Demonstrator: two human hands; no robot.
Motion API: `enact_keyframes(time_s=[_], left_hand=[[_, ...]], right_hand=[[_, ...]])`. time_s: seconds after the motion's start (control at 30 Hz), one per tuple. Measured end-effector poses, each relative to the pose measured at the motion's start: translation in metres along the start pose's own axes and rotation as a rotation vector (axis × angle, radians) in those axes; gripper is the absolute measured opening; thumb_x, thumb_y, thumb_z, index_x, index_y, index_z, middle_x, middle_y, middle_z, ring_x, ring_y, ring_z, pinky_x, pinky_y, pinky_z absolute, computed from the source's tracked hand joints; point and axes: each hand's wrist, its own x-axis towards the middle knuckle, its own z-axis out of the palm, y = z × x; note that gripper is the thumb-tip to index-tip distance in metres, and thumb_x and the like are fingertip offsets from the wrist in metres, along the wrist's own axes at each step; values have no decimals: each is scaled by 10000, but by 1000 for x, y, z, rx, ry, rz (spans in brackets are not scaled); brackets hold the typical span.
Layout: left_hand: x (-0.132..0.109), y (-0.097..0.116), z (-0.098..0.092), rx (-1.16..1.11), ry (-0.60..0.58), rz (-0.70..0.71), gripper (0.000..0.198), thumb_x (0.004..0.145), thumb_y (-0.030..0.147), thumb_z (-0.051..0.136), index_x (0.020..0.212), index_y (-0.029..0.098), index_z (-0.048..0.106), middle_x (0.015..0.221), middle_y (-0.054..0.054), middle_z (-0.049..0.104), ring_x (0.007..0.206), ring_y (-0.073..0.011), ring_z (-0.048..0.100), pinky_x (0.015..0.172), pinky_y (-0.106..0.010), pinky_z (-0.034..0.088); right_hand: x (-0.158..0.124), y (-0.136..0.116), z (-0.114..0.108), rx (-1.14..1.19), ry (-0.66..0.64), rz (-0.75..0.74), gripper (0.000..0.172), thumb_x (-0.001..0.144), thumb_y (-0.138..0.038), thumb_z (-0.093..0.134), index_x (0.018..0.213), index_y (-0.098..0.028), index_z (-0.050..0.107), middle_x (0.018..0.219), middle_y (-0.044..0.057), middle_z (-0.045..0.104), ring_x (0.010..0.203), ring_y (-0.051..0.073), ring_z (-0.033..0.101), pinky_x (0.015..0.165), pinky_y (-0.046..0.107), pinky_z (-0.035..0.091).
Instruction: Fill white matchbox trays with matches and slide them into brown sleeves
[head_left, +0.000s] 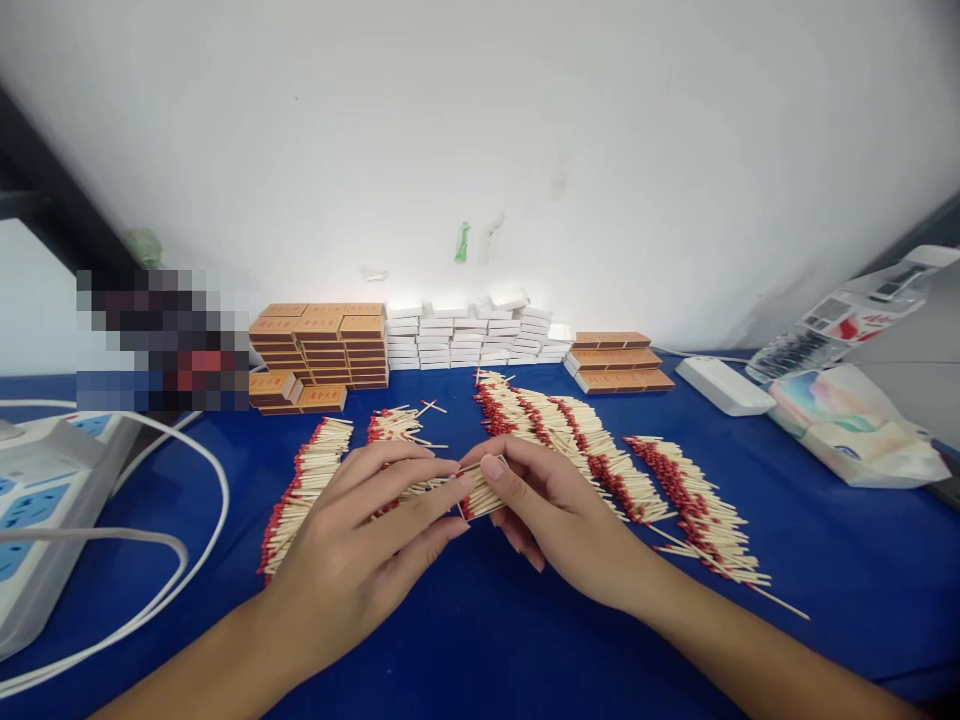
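Between my hands is a small white matchbox tray [482, 497] filled with red-tipped matches. My right hand [562, 515] grips it from the right, thumb lying on top of the matches and fingers curled behind and below. My left hand [367, 525] closes on the tray's left end, with the fingertips at the match heads and the thumb at the near edge. Loose matches [307, 490] lie in a long pile left of my left hand. Beyond and right of my right hand spread more heaps of matches [622, 465]. Another small match pile [397, 425] is partly hidden behind my left hand.
Orange matchboxes [319, 345] are stacked against the wall, beside piled white trays [465, 335] and flat orange boxes [619, 362]. A power strip [52, 500] with white cables stands left. On the right are a white device [724, 385], a tissue pack [855, 425] and a plastic bottle [847, 315].
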Motion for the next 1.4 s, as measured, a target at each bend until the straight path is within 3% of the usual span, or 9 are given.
enact_keyframes(time_s=[0.13, 0.27, 0.43, 1.17, 1.4], left_hand=[[0, 2, 0, 79, 16, -93, 488, 915, 256, 804, 1367, 169, 641, 1219, -76, 750, 1202, -240, 621, 1061, -411, 526], [-1, 1, 2, 97, 3, -127, 492, 893, 392, 828, 1310, 184, 669, 1210, -71, 752, 1193, -253, 617, 1072, -423, 502], [-1, 0, 4, 22, 11, -151, 349, 906, 334, 817, 1212, 202, 711, 1107, -63, 755, 1120, -237, 633, 1000, -398, 529], [-1, 0, 4, -14, 11, -138, 381, 869, 315, 853, 1209, 204, 720, 1063, -61, 766, 1061, -235, 660, 973, -416, 535], [0, -3, 1, -4, 40, -142, 345, 877, 269, 841, 1194, 199, 724, 1068, -67, 766, 1045, -231, 659, 949, -411, 540]], right_hand=[[0, -1, 2, -2, 3, -12, 459, 1002, -639, 565, 1170, -216, 630, 688, -60, 542, 469, 74, 492, 362, 169, 387], [-1, -1, 4, 0, -9, -21, 446, 1001, -618, 583, 1185, -214, 628, 685, -63, 542, 476, 73, 494, 374, 167, 408], [-1, 2, 4, 13, -20, -8, 430, 992, -602, 615, 1198, -225, 633, 682, -63, 547, 497, 75, 496, 383, 159, 412], [1, 6, 7, -67, -9, -34, 402, 1011, -605, 579, 1121, -225, 651, 604, -81, 507, 456, 86, 504, 414, 197, 417], [1, 7, 4, -44, 24, -59, 490, 1001, -632, 578, 1299, -244, 547, 798, -39, 593, 568, 106, 554, 479, 236, 488]])
